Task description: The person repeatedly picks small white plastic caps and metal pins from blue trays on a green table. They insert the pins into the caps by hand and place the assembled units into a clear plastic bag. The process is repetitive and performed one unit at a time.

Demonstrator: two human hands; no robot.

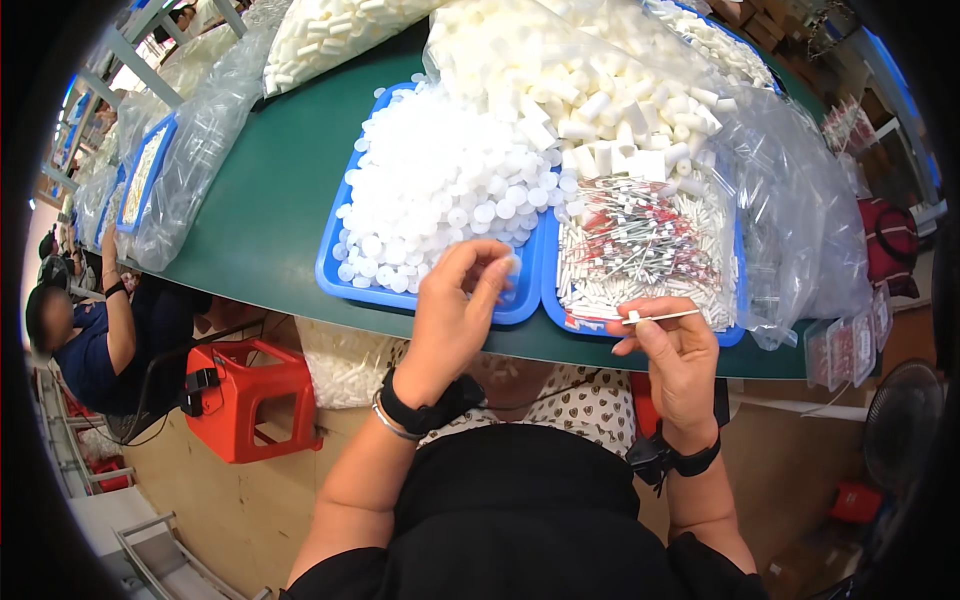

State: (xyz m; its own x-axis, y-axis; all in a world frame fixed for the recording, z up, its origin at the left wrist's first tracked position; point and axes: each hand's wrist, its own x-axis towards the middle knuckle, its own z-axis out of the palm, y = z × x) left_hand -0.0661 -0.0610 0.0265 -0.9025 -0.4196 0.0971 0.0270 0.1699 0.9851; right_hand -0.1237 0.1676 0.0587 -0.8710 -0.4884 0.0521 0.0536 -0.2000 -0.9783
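Observation:
At the front right corner of a blue tray heaped with translucent white round caps, my left hand is closed, its thumb and forefinger together on one small translucent cap. Over the front edge of a second blue tray, my right hand pinches a thin whitish stick lying roughly level, with a small white piece near its left end. Behind that hand, short white tubes fill the tray, and thin red, white and dark-tipped pins lie on top of them.
A clear bag of white foam-like cylinders spills toward the right tray on the green table. Crumpled plastic lies to its right. On the left stand a red stool and a seated person; a fan is at right.

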